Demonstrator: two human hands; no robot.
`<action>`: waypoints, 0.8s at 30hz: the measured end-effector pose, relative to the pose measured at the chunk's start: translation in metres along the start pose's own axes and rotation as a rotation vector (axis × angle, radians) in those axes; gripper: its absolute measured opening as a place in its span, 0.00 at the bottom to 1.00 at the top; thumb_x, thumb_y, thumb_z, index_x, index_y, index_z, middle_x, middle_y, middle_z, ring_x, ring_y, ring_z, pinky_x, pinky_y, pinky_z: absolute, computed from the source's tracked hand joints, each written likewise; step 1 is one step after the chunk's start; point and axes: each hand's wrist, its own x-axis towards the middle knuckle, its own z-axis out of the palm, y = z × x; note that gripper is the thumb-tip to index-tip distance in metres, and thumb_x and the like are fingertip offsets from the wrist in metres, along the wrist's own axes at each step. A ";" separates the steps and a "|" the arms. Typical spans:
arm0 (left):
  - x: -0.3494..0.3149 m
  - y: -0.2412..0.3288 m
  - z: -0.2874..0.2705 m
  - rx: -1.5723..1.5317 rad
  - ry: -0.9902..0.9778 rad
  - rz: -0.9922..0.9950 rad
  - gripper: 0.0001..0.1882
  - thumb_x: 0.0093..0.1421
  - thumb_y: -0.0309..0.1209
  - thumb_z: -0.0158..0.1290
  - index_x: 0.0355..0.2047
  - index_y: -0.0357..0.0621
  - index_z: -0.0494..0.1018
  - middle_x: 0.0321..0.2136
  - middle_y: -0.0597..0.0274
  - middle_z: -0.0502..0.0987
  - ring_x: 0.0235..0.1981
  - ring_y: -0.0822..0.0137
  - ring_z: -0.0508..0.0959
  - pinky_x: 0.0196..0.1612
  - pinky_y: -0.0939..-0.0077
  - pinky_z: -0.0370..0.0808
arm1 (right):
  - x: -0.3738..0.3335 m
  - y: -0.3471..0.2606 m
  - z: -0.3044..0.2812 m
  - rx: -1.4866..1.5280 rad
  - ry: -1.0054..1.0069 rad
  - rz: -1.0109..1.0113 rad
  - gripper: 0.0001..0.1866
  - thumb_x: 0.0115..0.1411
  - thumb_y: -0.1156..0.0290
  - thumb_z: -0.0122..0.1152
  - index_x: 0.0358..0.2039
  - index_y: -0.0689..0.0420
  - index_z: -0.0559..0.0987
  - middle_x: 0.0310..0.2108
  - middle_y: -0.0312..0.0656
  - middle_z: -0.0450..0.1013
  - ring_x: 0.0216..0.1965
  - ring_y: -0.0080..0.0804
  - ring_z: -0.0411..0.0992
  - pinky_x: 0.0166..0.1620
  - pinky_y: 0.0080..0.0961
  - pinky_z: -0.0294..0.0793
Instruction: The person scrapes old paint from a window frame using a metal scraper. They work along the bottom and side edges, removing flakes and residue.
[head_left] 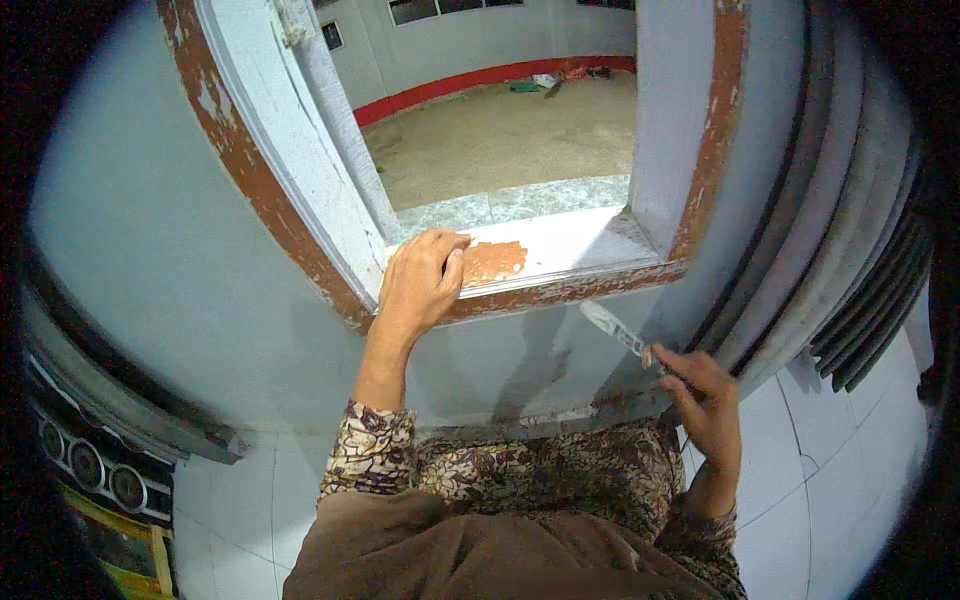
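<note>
One tool (614,327) sits in right fingers (686,367); left fingers (440,241) touch the windowsill (575,243).

Near wall (140,200): pale grey, soft shadows low down; grey ribbed bands (830,230) at right. Near floor (235,510): large white tiles, thin seams. Near left: black panel (85,465) bearing three ringed discs. Far: greenish marbled tile strip (510,203), then tan ground (500,145), then grey far wall (440,50), red base band (440,98), dark windows (412,10).
</note>
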 end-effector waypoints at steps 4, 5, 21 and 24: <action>-0.008 0.044 0.003 0.025 -0.162 0.243 0.19 0.62 0.32 0.48 0.52 0.41 0.71 0.54 0.47 0.71 0.58 0.49 0.68 0.63 0.56 0.59 | -0.029 0.020 0.003 0.198 0.045 0.110 0.18 0.55 0.75 0.63 0.48 0.56 0.80 0.30 0.43 0.76 0.33 0.34 0.73 0.40 0.25 0.70; -0.009 0.056 0.009 0.017 -0.230 0.279 0.21 0.62 0.33 0.49 0.55 0.41 0.68 0.56 0.47 0.69 0.60 0.49 0.66 0.64 0.55 0.57 | -0.032 0.021 0.004 0.264 0.066 0.145 0.18 0.56 0.76 0.62 0.49 0.57 0.80 0.32 0.43 0.77 0.35 0.31 0.73 0.42 0.24 0.70; 0.020 0.056 -0.001 0.331 0.004 0.052 0.31 0.54 0.26 0.51 0.60 0.43 0.63 0.61 0.41 0.60 0.65 0.45 0.57 0.67 0.40 0.44 | -0.037 0.019 0.010 0.352 0.099 0.185 0.27 0.53 0.82 0.57 0.56 0.57 0.73 0.44 0.44 0.74 0.44 0.32 0.71 0.52 0.26 0.67; -0.019 0.093 0.016 0.028 -0.148 0.339 0.35 0.50 0.25 0.53 0.61 0.44 0.62 0.63 0.48 0.59 0.66 0.47 0.56 0.67 0.39 0.44 | -0.022 0.006 0.013 0.271 0.109 0.140 0.25 0.52 0.83 0.58 0.53 0.59 0.75 0.43 0.46 0.74 0.45 0.34 0.72 0.52 0.27 0.68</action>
